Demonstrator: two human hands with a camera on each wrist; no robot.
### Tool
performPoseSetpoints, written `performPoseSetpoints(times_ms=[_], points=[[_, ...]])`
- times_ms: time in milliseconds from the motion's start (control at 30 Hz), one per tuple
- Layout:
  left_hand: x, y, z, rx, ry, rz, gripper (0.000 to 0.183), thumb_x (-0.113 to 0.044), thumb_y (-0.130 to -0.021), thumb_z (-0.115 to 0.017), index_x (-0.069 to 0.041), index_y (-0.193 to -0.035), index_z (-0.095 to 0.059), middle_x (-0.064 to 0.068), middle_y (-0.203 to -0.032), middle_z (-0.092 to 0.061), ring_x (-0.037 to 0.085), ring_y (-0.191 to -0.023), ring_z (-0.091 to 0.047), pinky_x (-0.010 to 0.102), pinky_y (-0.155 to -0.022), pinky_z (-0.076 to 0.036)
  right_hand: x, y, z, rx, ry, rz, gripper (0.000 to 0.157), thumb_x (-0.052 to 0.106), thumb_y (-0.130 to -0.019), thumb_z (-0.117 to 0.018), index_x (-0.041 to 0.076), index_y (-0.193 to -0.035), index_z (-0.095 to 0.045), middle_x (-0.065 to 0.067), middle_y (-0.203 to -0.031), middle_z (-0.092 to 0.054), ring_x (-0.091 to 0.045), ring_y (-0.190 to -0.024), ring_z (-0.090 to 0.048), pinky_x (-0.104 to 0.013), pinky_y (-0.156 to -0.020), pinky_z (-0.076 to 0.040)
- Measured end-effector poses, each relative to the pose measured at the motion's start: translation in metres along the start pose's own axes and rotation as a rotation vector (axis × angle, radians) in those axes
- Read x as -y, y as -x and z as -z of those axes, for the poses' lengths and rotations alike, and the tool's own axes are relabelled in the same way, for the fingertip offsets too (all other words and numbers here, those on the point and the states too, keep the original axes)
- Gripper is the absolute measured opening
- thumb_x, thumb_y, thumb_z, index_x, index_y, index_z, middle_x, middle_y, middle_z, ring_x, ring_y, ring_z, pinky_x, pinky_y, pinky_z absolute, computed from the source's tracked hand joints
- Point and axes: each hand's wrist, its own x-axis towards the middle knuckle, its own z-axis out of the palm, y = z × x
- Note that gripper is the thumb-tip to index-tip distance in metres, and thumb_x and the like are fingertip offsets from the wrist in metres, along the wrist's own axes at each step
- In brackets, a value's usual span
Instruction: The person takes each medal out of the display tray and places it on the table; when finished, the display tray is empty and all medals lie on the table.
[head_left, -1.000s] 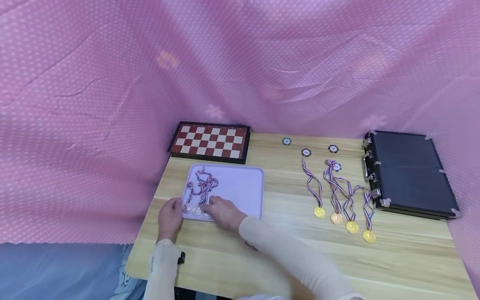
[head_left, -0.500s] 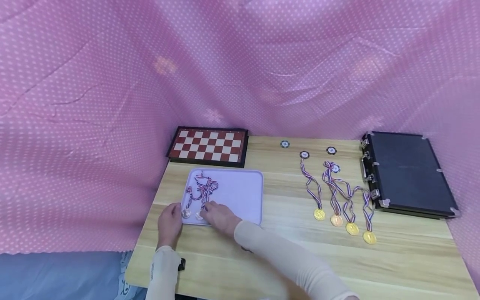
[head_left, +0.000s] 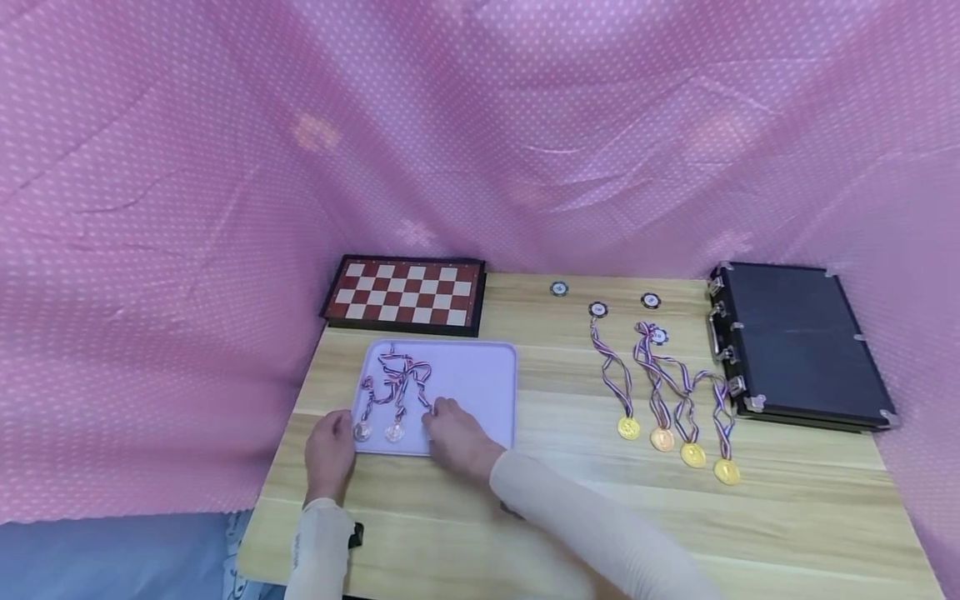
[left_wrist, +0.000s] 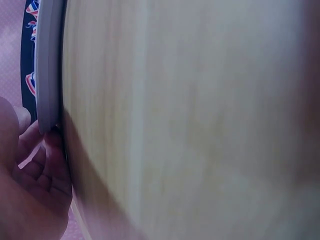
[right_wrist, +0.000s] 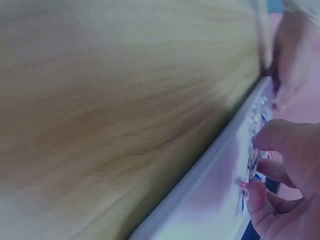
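Observation:
A lilac tray [head_left: 480, 379] lies on the wooden table with silver medals on tricolour ribbons in its left half. My left hand [head_left: 330, 457] grips the tray's near left corner; the left wrist view shows its fingers [left_wrist: 54, 150] right at the rim. Inside the tray's near edge, my right hand [head_left: 459, 440] pinches a medal [right_wrist: 253, 163] between thumb and finger, its ribbon [head_left: 422, 392] trailing back to the left. Two other silver medals, one at the corner [head_left: 362, 432] and one beside it [head_left: 394, 432], lie flat with tangled ribbons behind them.
Behind the tray sits a chessboard [head_left: 408, 292]. To the right lie several gold or bronze-coloured medals, among them a gold medal [head_left: 628, 428], with poker chips such as a black chip [head_left: 651, 301] farther back. A black case [head_left: 802, 342] stands at the right, and a pink curtain [head_left: 480, 133] hangs behind.
My right hand has slid to the right along the tray with the third medal, away from the other two, drawing its ribbon out. My left hand stays at the tray corner.

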Motion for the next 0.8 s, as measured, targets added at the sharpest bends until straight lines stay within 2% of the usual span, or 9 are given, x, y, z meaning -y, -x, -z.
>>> performPoseSetpoints(times_ms=[100, 233, 333, 433, 567, 700, 800], points=[[0.000, 0.000, 0.000, -0.011, -0.006, 0.000, 0.047, -0.045, -0.103, -0.039, -0.013, -0.133, -0.057, 0.016, -0.132, -0.060, 0.036, -0.122, -0.054, 0.056, -0.106, -0.041, -0.012, 0.015, 0.009, -0.031, -0.134, -0.036, 0.019, 0.021, -0.085, -0.066, 0.013, -0.102, -0.068, -0.003, -0.094, -0.057, -0.015, -0.083, -0.052, -0.027, -0.075, -0.053], [0.001, -0.001, 0.000, -0.010, -0.008, -0.008, 0.048, -0.046, -0.103, -0.039, -0.013, -0.133, -0.057, 0.016, -0.132, -0.060, 0.036, -0.121, -0.055, 0.056, -0.106, -0.041, -0.032, 0.034, 0.032, -0.033, -0.338, -0.094, 0.024, 0.019, -0.084, -0.068, 0.011, -0.107, -0.071, -0.001, -0.095, -0.062, -0.011, -0.085, -0.055, -0.023, -0.080, -0.053], [0.000, -0.001, 0.000, 0.008, 0.001, 0.010, 0.049, -0.047, -0.102, -0.038, -0.014, -0.135, -0.055, 0.016, -0.135, -0.058, 0.037, -0.123, -0.053, 0.057, -0.107, -0.040, -0.050, 0.046, 0.058, -0.004, -0.495, -0.166, 0.034, 0.018, -0.083, -0.071, 0.009, -0.115, -0.070, -0.001, -0.098, -0.063, -0.011, -0.087, -0.056, -0.021, -0.076, -0.053], [0.000, -0.001, 0.001, 0.018, 0.001, 0.025, 0.052, -0.050, -0.102, -0.037, -0.015, -0.136, -0.054, 0.015, -0.137, -0.057, 0.037, -0.125, -0.052, 0.057, -0.108, -0.039, -0.069, 0.054, 0.090, -0.026, -0.582, -0.197, 0.033, 0.018, -0.083, -0.072, 0.010, -0.115, -0.070, 0.000, -0.096, -0.063, -0.013, -0.086, -0.058, -0.020, -0.071, -0.052], [0.004, 0.000, 0.002, 0.011, -0.023, 0.019, 0.054, -0.052, -0.102, -0.036, -0.014, -0.136, -0.054, 0.016, -0.136, -0.057, 0.038, -0.124, -0.052, 0.058, -0.107, -0.039, -0.089, 0.061, 0.135, -0.116, -0.634, -0.200, 0.030, 0.020, -0.085, -0.071, 0.013, -0.114, -0.070, 0.002, -0.096, -0.065, -0.013, -0.084, -0.059, -0.023, -0.067, -0.055], [0.005, 0.000, 0.002, -0.003, -0.049, -0.003, 0.052, -0.048, -0.103, -0.036, -0.012, -0.135, -0.055, 0.019, -0.134, -0.058, 0.040, -0.123, -0.053, 0.058, -0.106, -0.039, -0.110, 0.062, 0.174, -0.191, -0.627, -0.206, 0.032, 0.023, -0.086, -0.071, 0.015, -0.117, -0.068, 0.002, -0.100, -0.067, -0.014, -0.082, -0.061, -0.024, -0.062, -0.056], [0.004, -0.003, 0.000, -0.019, -0.049, -0.032, 0.050, -0.046, -0.103, -0.037, -0.011, -0.133, -0.057, 0.019, -0.132, -0.059, 0.041, -0.121, -0.054, 0.058, -0.106, -0.039, -0.128, 0.061, 0.202, -0.236, -0.596, -0.246, 0.034, 0.023, -0.088, -0.070, 0.015, -0.121, -0.066, 0.000, -0.101, -0.067, -0.017, -0.083, -0.062, -0.027, -0.058, -0.056]])
